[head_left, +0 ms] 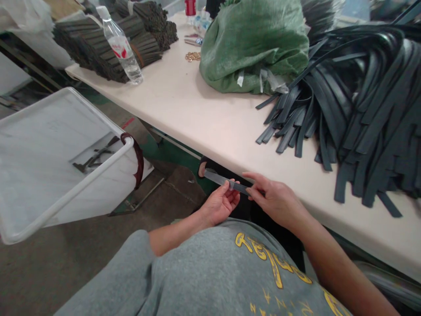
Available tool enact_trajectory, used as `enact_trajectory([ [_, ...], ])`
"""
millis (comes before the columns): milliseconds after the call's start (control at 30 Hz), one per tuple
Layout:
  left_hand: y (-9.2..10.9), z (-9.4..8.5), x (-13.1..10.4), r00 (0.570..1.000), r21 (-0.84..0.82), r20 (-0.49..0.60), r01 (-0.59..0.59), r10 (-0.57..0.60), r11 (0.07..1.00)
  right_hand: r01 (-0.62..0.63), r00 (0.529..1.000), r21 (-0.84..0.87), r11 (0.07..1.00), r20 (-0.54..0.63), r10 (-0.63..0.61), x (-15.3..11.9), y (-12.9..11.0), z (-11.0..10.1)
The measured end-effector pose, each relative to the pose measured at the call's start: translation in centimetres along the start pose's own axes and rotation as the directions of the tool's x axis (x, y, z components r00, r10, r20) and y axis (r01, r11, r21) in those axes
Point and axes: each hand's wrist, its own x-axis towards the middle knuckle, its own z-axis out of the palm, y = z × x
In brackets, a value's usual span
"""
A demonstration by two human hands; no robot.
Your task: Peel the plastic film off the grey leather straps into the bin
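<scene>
Over my lap, just below the table edge, I hold a flat dark grey strap (241,188) between both hands. My left hand (222,201) pinches it near its middle, thumb on top and the other fingers curled below. Beyond that thumb, a paler, greyish length (215,177) sticks out to the left; whether it is the strap's underside or a cover I cannot tell. My right hand (270,196) grips the strap's right end between thumb and fingers, its index finger lifted. A large heap of similar dark straps (365,101) hangs over the table on the right.
The pale table (177,105) carries a green woven sack (253,48), a water bottle (122,50), bundled dark strips (88,46) and a small gold chain (192,56). At left stands a white bin (88,193) with a dark strap tied around its rim corner.
</scene>
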Motion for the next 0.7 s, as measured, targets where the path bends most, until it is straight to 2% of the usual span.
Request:
enact_trajectory([
  [133, 0.1, -0.1, 0.1, 1.0, -0.017, -0.001, -0.002, 0.002, 1.0, -0.017, 1.0, -0.027, 1.0, 0.013, 0.017, 1.7, -0.6, 2.0],
  [200, 0.6, 0.0, 0.1, 0.999, -0.033, -0.017, -0.04, 0.04, 0.999, 0.001, 1.0, 0.016, 1.0, 0.01, -0.002, 1.4, -0.5, 1.6],
  [267, 1.1, 0.2, 0.1, 0.996, -0.045, -0.051, -0.073, 0.07, 0.996, 0.007, 1.0, 0.044, 0.999, 0.011, -0.008, 0.5, -0.2, 0.3],
  [367, 0.9, 0.3, -0.1, 0.997, -0.031, -0.061, -0.058, 0.056, 0.998, -0.004, 1.0, 0.032, 0.999, 0.026, 0.004, -0.5, -0.1, -1.0],
  [500, -0.2, 0.2, -0.1, 1.0, 0.03, 0.002, 0.012, -0.012, 0.999, -0.004, 1.0, -0.054, 0.999, 0.026, 0.006, 0.5, -0.6, 0.9],
  [567, -0.3, 0.1, 0.0, 1.0, 0.04, 0.022, -0.005, 0.004, 0.999, 0.006, 1.0, -0.041, 0.999, 0.012, -0.006, 0.9, -0.6, 1.8],
  [700, 0.4, 0.2, 0.0, 0.995, 0.018, -0.01, -0.098, 0.098, 0.995, 0.028, 1.0, 0.048, 0.998, 0.001, -0.028, -0.5, 0.3, 0.1],
])
